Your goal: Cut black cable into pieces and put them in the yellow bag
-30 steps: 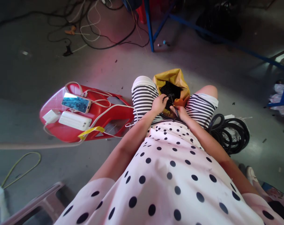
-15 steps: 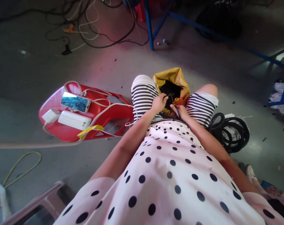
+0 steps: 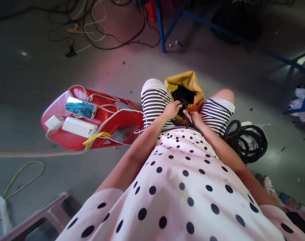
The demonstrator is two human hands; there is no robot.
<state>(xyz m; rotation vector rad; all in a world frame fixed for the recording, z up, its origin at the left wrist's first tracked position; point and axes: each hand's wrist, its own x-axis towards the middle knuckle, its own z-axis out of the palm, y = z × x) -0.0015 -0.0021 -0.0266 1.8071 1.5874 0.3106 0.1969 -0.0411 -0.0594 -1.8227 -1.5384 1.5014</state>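
Note:
Between my knees stands a yellow bag (image 3: 196,87), its mouth folded open, with a mass of small black pieces (image 3: 184,94) inside. My left hand (image 3: 172,109) is closed at the bag's near rim, pinching a small black piece that is mostly hidden. Close beside it, my right hand (image 3: 193,117) is wrapped round scissors (image 3: 191,117) with a black looped handle. Their blades point up toward the left fingertips and are hard to make out against the dark contents. Something orange (image 3: 192,107) shows at the bag's edge just above my right hand.
Left of me, a red stool (image 3: 109,124) carries a phone (image 3: 80,107), a white power bank (image 3: 79,127), a charger (image 3: 54,122) and cables. Coiled black tubing (image 3: 260,144) lies at my right. A blue metal frame (image 3: 161,30) and tangled cords are ahead.
Both hands stay nearly in place over the bag. The scissor blades and the left fingers have shifted very slightly; the camera view has moved a little.

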